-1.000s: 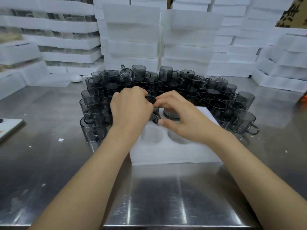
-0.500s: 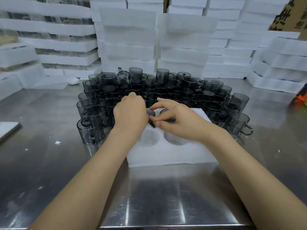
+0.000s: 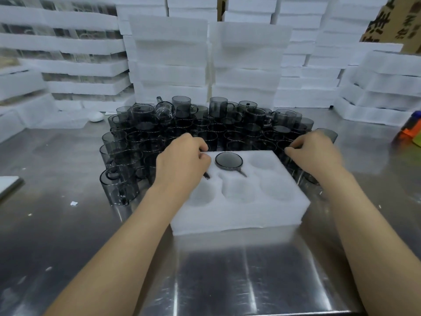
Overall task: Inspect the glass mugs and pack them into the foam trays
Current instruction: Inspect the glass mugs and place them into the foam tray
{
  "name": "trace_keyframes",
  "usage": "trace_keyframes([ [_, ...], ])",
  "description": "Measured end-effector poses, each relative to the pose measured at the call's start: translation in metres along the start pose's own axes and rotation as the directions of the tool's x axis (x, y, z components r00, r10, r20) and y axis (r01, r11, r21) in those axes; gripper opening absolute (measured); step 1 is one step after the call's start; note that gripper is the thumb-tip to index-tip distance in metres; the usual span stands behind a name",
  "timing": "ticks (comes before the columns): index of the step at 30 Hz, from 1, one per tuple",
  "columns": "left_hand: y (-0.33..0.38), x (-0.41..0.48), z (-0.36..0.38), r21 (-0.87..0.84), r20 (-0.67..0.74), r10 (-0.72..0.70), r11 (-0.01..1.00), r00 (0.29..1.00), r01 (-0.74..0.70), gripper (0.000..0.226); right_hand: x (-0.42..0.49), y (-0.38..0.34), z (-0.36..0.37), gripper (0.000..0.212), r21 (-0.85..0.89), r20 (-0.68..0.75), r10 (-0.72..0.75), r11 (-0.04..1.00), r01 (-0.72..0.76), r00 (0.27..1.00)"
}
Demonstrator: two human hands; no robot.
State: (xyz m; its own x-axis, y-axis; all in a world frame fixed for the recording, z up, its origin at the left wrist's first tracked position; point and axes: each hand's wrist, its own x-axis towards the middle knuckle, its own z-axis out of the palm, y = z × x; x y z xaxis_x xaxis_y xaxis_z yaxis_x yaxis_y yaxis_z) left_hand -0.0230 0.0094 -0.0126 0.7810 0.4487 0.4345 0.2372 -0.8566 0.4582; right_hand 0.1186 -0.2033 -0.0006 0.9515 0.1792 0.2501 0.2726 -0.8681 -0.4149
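Smoky glass mug [image 3: 228, 161] in foam tray [image 3: 239, 208], left hand [image 3: 182, 163] beside it

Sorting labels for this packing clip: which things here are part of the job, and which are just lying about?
Job:
- foam tray
- mug seated in tray
- loose smoky glass mugs
- left hand, right hand
- stacked foam trays

Lying about:
- orange and blue object
- small white oval object
- cardboard box

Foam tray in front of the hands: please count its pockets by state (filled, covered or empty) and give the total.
Pockets with a mug seated in plain view: 1
Pockets covered by the left hand, a handle showing: 1
Empty pockets: 4
Total in the foam tray: 6
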Motion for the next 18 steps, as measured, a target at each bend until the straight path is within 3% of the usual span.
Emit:
trace_keyframes([
  [2, -0.0023, 0.0007, 0.0015, -0.045, 0.074, -0.036, 0.998, 0.997, 0.039, 0.013, -0.0001, -0.0039, 0.0016, 0.017, -0.014, 0.005, 0.027, 1.0, -0.027, 1.0],
  [7, -0.0031, 0.0076, -0.0003, 0.017, 0.197, 0.011, 1.0, 0.98, -0.015, 0.009, -0.0003, -0.0056, 0.0039, 0.018, -0.046, -0.007, 0.018, 0.999, -0.018, 1.0],
  [14, -0.0051, 0.0012, 0.0046, 0.019, 0.1, 0.049, 0.998, 0.994, -0.051, 0.01, 0.0023, -0.0023, 0.0063, 0.02, 0.045, -0.169, -0.05, 0.997, 0.058, 0.984],
  [18, -0.0056, 0.0014, 0.005, -0.004, 0.092, 0.039, 0.999, 0.995, -0.039, 0.01, 0.0056, -0.0018, 0.0052, 0.019, 0.096, -0.179, -0.057, 0.993, 0.075, 0.982],
])
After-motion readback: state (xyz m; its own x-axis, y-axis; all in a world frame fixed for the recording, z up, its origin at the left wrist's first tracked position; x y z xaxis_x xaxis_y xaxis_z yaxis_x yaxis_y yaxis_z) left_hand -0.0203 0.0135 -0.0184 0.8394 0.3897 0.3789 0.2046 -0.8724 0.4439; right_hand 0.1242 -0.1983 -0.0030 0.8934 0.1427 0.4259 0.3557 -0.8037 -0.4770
